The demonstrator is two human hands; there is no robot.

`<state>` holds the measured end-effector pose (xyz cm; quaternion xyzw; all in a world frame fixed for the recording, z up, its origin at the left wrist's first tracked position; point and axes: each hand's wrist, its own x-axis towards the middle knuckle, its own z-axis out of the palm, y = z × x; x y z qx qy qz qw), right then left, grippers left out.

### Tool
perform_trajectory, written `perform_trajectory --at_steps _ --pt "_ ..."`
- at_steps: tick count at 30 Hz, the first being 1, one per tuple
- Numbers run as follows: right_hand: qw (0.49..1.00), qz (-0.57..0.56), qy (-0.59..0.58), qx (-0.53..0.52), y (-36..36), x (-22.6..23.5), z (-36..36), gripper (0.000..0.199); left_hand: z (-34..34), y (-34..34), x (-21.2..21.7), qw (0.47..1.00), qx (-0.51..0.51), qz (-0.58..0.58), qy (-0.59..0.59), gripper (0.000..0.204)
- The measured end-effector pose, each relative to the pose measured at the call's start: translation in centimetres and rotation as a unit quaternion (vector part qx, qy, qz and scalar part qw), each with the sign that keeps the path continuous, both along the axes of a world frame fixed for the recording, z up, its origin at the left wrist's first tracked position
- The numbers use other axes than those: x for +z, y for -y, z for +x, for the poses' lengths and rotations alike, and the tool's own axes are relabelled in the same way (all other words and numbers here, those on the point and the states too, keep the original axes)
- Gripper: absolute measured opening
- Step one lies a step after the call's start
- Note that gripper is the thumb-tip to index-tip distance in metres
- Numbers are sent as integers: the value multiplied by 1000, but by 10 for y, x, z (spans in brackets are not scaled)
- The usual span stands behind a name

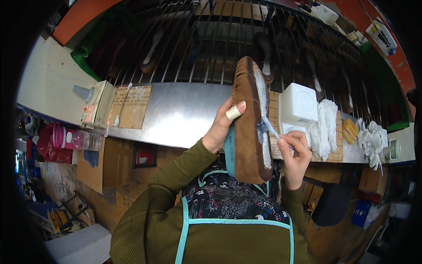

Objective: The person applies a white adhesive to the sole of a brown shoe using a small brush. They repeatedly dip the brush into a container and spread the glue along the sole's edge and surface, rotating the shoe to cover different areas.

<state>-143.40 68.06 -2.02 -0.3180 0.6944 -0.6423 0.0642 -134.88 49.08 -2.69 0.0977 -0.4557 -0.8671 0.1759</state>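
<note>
A brown suede shoe upper [247,141], stretched over a teal last [229,152], stands on its edge in front of me. Its underside faces right and carries a white coating [262,90] with a dark grey patch near the middle. My left hand [220,125] grips it from the left; the thumb, wrapped in pale tape, lies on the brown side. My right hand [295,155] pinches a thin white-handled brush [271,128]. Its tip touches the underside by the grey patch. A white plastic container [300,105] stands just beyond my right hand.
Past the steel worktop [180,108], a rack of metal bars [206,48] holds several brown shoe uppers. White gloves [326,127] and a yellow block [350,131] lie right. Cardboard [134,103] and a grey-nozzled bottle [83,93] sit left, above a pink-capped bottle [77,138].
</note>
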Motion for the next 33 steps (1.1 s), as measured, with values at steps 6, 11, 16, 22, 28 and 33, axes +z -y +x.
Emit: perform_trajectory --at_steps 6,11,16,22,28,33 --pt "998 -8 -43 -46 22 5 -7 12 3 4 -7 1000 -15 6 -11 69" --pt "982 -7 -164 -92 32 13 -19 12 4 2 -3 999 -6 -33 7 72" --pt "983 12 -184 -25 27 16 -30 13 4 5 -1 999 -1 -46 -2 71" --pt "990 27 -128 54 11 11 -28 13 2 14 0 1000 3 0 -14 65" --pt "991 52 -94 75 -1 7 -21 13 -1 22 0 1000 17 -5 -13 60" --pt "988 62 -118 85 -8 7 -18 12 -3 27 3 1000 20 -2 -1 57"
